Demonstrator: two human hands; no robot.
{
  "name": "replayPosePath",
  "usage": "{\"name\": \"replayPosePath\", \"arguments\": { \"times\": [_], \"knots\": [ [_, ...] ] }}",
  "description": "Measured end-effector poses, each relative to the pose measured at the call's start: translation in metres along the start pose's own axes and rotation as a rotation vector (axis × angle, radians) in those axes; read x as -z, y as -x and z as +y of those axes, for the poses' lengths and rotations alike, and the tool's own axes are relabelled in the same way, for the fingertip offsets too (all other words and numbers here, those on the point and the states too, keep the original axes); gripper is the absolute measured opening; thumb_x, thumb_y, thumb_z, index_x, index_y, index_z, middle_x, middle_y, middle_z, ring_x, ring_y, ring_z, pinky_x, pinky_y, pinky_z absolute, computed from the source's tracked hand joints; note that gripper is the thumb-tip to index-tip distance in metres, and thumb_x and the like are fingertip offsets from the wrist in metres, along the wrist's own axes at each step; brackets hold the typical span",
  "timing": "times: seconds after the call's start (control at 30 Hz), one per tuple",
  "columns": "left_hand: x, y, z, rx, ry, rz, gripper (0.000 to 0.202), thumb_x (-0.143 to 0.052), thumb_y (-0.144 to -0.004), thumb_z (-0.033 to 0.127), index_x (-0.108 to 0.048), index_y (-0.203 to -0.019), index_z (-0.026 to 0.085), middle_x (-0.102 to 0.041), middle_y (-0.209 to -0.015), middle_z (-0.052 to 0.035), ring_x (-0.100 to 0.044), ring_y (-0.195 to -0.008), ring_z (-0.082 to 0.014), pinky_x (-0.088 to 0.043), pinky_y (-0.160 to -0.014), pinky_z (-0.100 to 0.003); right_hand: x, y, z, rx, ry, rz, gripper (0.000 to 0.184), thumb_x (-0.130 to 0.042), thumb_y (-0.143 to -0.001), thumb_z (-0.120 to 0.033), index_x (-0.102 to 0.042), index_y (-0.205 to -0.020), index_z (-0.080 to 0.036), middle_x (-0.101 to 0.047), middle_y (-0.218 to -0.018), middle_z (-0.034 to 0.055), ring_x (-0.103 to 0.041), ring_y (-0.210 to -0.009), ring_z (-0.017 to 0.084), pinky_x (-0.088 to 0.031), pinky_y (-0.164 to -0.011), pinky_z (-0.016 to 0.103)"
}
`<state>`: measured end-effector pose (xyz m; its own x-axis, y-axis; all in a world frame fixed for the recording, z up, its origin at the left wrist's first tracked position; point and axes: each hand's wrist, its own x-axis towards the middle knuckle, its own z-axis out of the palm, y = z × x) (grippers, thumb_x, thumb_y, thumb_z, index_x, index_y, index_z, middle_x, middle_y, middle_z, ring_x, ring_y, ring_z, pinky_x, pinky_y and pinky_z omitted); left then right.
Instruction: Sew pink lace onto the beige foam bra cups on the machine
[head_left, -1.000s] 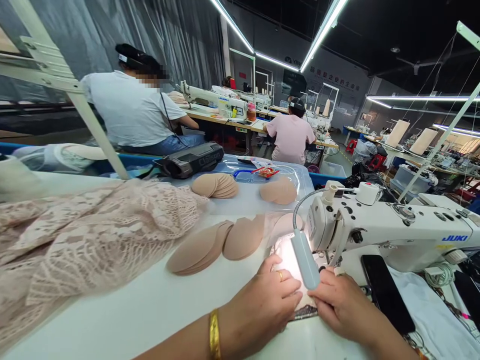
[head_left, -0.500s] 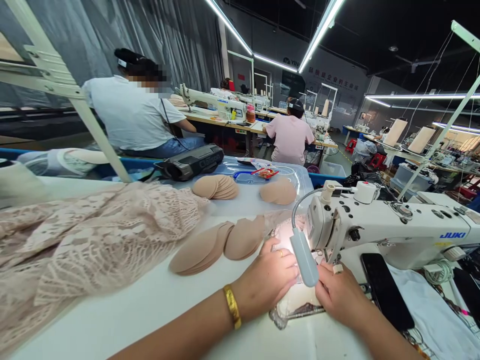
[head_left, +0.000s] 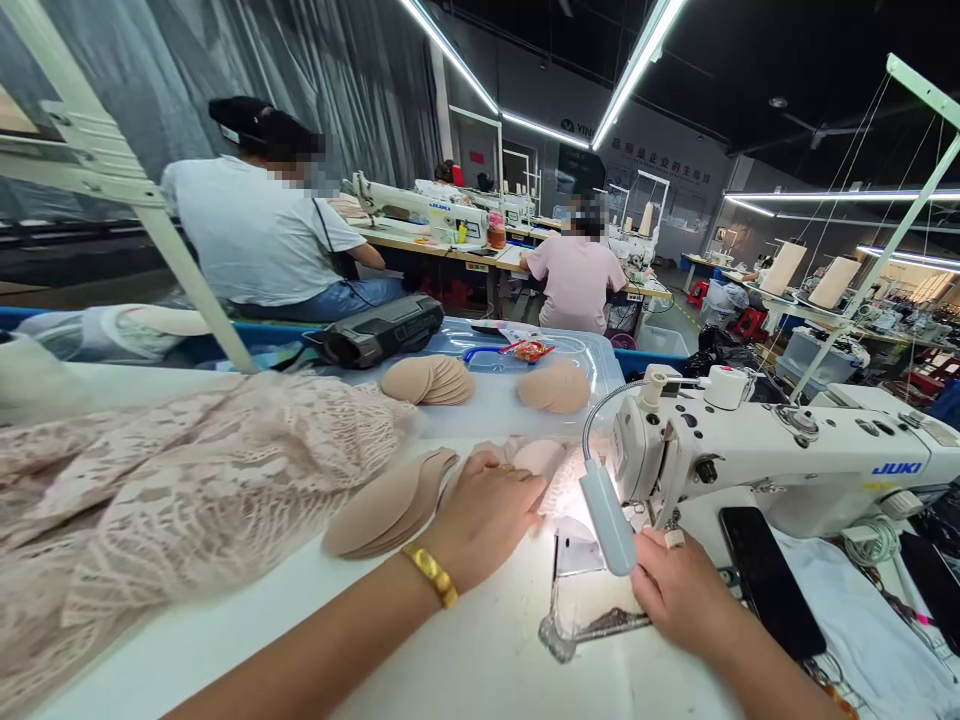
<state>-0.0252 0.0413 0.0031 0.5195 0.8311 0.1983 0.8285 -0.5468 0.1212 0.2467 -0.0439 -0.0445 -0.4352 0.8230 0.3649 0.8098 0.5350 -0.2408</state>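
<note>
My left hand (head_left: 491, 510), with a gold bracelet at its wrist, lies palm down over the beige oval pads. Its fingers are stretched towards the sewing machine, over a pad (head_left: 541, 456) and beside pale pink lace (head_left: 566, 490). To its left is a fanned stack of pads (head_left: 394, 505). My right hand (head_left: 679, 590) is at the needle area of the white sewing machine (head_left: 765, 450), fingers curled together; what they hold, if anything, is hidden. A grey lamp (head_left: 609, 520) on a bendy neck blocks part of the lit sewing plate (head_left: 592, 600).
Lace fabric (head_left: 225, 500) is heaped on the left of the white table. More pads (head_left: 555, 385) rest on a clear plastic lid (head_left: 495, 410) behind. A black phone (head_left: 769, 580) lies right of my right hand. Two people (head_left: 262, 235) sit at machines ahead.
My left hand has moved left, from the lit sewing plate onto the pads, and more of the plate shows. My right hand stays by the needle. The view has shifted slightly.
</note>
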Motion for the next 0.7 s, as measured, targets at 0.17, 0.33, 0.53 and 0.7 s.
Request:
{"name": "replayPosePath", "arguments": {
  "times": [0.17,0.33,0.53,0.7],
  "knots": [
    [0.003,0.021,0.023,-0.128,0.015,-0.091,0.023,-0.067,-0.09,0.03,-0.063,-0.07,0.02,-0.073,-0.081,-0.0051,-0.068,-0.086,-0.0287,-0.045,-0.093,-0.049,0.002,-0.001,-0.001,-0.008,-0.015,-0.003,0.015,-0.045,-0.096,-0.013,-0.052,-0.087,-0.023,-0.058,-0.084,0.0017,-0.049,-0.074,0.019,-0.033,-0.066,0.029],
    [-0.019,0.027,0.045,-0.445,0.184,-0.046,0.023,-0.05,-0.095,0.008,-0.068,-0.088,0.021,-0.074,-0.098,-0.0062,-0.066,-0.091,-0.0236,-0.052,-0.088,-0.035,0.002,-0.001,-0.001,-0.007,-0.039,-0.009,0.015,-0.045,-0.097,-0.014,-0.058,-0.091,-0.022,-0.06,-0.089,0.0032,-0.052,-0.078,0.02,-0.036,-0.069,0.029],
    [-0.038,0.019,0.062,-0.414,0.171,0.057,0.03,-0.055,-0.086,0.0,-0.069,-0.099,0.023,-0.075,-0.104,-0.0066,-0.069,-0.096,-0.0245,-0.056,-0.091,-0.036,0.001,-0.002,0.0,-0.01,-0.053,-0.008,0.016,-0.046,-0.097,-0.014,-0.058,-0.091,-0.022,-0.06,-0.088,0.0031,-0.051,-0.077,0.02,-0.035,-0.068,0.029],
    [-0.055,0.019,0.067,-0.379,0.18,0.106,0.028,-0.057,-0.088,0.003,-0.068,-0.103,0.023,-0.074,-0.104,-0.0056,-0.068,-0.095,-0.0237,-0.057,-0.091,-0.036,0.002,-0.003,-0.001,-0.01,-0.062,-0.005,0.015,-0.045,-0.097,-0.014,-0.055,-0.089,-0.022,-0.058,-0.087,0.0027,-0.049,-0.075,0.019,-0.033,-0.067,0.029]
  ]
}}
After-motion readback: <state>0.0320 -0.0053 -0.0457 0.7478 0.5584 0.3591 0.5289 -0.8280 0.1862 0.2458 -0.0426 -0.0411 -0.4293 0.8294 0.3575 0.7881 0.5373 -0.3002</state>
